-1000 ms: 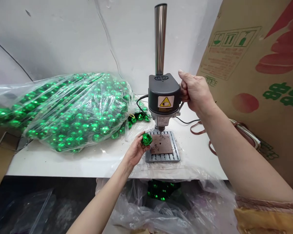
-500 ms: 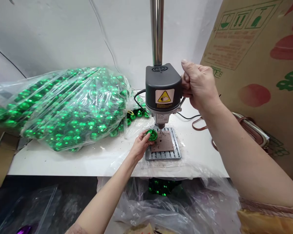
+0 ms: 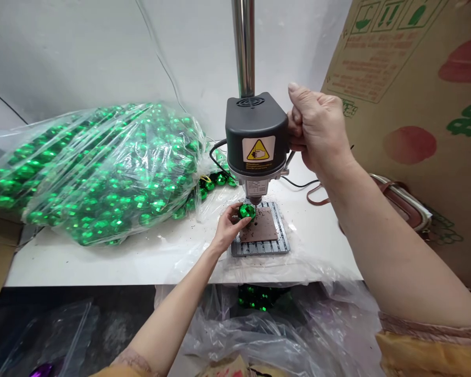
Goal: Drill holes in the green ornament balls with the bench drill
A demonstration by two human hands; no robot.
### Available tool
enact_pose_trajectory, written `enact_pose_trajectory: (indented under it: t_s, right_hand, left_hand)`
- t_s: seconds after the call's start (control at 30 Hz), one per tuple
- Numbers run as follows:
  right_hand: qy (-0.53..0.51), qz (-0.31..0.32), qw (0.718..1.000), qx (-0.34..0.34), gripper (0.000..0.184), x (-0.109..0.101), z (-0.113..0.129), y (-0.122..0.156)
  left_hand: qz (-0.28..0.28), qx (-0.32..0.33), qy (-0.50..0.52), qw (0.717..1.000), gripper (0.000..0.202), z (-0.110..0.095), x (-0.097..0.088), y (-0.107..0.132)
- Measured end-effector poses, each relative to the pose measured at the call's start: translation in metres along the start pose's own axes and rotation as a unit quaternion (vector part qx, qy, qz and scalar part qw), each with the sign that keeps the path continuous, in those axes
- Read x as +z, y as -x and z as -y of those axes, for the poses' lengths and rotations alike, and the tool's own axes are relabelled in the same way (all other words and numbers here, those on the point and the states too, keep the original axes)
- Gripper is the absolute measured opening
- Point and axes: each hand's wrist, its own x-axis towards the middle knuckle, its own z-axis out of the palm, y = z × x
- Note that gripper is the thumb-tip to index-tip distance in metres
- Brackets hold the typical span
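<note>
A small bench drill press point(image 3: 256, 137) with a dark motor housing and a steel column stands on a white table point(image 3: 102, 259). My left hand point(image 3: 228, 229) pinches a faceted green ball point(image 3: 246, 211) and holds it on the drill's base plate point(image 3: 265, 235), right under the drill bit. My right hand point(image 3: 317, 131) is closed round the feed lever at the right side of the drill head; the lever itself is mostly hidden by my fingers.
A large clear plastic bag point(image 3: 98, 170) full of green balls lies on the table's left half. A printed cardboard box point(image 3: 416, 104) stands at the right. Below the table edge an open plastic bag point(image 3: 259, 324) holds more green balls. A black cable point(image 3: 298, 183) runs behind the drill.
My left hand has carried the green ball rightward from beside the base plate to under the drill bit. The right hand has stayed on the lever.
</note>
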Motion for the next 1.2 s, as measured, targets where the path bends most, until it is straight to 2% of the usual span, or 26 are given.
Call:
enact_pose_trajectory:
  t_s: [0.23,0.4,0.6,0.77,0.97,1.1,1.2]
  right_hand:
    - [-0.002,0.007,1.000,-0.009,0.050,0.000,-0.001,0.000]
    - [0.002,0.002,1.000,-0.014,0.051,0.001,-0.003,0.000]
    - [0.023,0.001,1.000,-0.011,0.050,0.001,-0.001,0.001]
    - [0.025,-0.003,1.000,-0.007,0.051,0.001,-0.001,0.002]
    - [0.004,-0.003,1.000,-0.018,0.051,0.001,0.000,0.001]
    - [0.000,0.002,1.000,-0.015,0.050,0.000,-0.001,0.002]
    - [-0.010,-0.002,1.000,-0.021,0.049,0.001,-0.003,0.001]
  left_hand:
    - [0.025,0.036,-0.079,0.996,0.053,0.006,0.001,-0.003]
    - [0.016,0.056,-0.128,0.990,0.055,0.011,0.002,-0.002]
    - [0.002,0.113,-0.161,0.981,0.053,0.009,0.012,0.002]
    - [0.028,0.088,-0.130,0.987,0.053,0.016,0.020,0.008]
    - [0.052,0.073,-0.082,0.993,0.048,0.020,0.023,0.009]
    - [0.035,0.074,-0.102,0.991,0.048,0.022,0.022,0.008]
    - [0.047,0.079,-0.127,0.988,0.050,0.023,0.020,0.008]
